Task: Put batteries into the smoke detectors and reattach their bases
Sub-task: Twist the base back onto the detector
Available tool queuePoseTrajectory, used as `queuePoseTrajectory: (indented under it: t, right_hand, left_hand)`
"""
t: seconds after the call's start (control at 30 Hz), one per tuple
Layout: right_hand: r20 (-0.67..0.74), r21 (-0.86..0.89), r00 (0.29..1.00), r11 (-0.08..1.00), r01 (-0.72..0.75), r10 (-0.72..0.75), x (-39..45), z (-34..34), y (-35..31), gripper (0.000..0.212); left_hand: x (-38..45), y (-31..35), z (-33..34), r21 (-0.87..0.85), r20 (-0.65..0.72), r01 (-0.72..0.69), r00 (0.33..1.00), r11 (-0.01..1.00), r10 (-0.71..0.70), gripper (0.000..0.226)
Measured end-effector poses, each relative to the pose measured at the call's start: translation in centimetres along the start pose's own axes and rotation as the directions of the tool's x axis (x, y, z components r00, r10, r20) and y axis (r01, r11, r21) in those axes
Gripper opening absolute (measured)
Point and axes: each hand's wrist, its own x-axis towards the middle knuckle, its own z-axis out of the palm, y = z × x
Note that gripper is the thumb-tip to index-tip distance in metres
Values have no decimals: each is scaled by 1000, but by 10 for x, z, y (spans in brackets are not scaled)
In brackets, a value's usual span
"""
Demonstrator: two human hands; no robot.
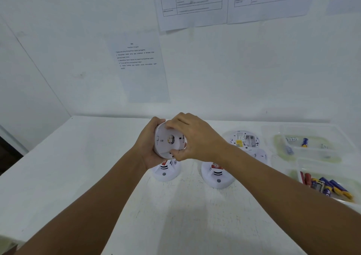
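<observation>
I hold a white round smoke detector [166, 140] above the table, its back side with the base plate facing me. My left hand [147, 147] cups its left edge from behind. My right hand [192, 137] grips the base plate's right rim, fingers on top and thumb below. Two closed detectors stand face up on the table, one [166, 171] under my hands and one [216, 175] to its right. An open detector [244, 139] lies back side up further right, its battery bay showing. Several blue and yellow batteries [330, 187] lie in a clear tray.
Clear plastic trays [312, 149] sit at the right of the white table [97, 166]; the far one holds a single battery [304, 142]. Printed sheets [138, 59] hang on the white wall behind. The table's left edge runs diagonally at the left.
</observation>
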Motion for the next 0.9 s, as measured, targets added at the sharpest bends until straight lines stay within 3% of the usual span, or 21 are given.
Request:
queuePoseTrajectory:
  t: [0.1,0.23,0.4,0.7,0.9]
  right_hand:
    - [-18,-12,1000,1000,4,-4,-2,1,0,66]
    - [-101,41,990,994,-97,101,-6,8,-4,66]
    - [-105,82,979,982,-169,177,-6,13,-8,66]
    - [10,8,999,999,-43,43,1,9,-3,68]
    - [-109,96,974,978,-187,197,-3,20,-13,64]
  left_hand:
    - [-2,-1,1,5,13,-5,1000,1000,5,42]
    - [-1,1,1,48,-4,-52,999,997,52,31]
    - [-2,3,1,61,-21,-31,999,998,32,33]
    - [-2,3,-6,59,-17,43,999,997,-42,43]
    - [3,7,-9,112,-61,-1,998,994,8,43]
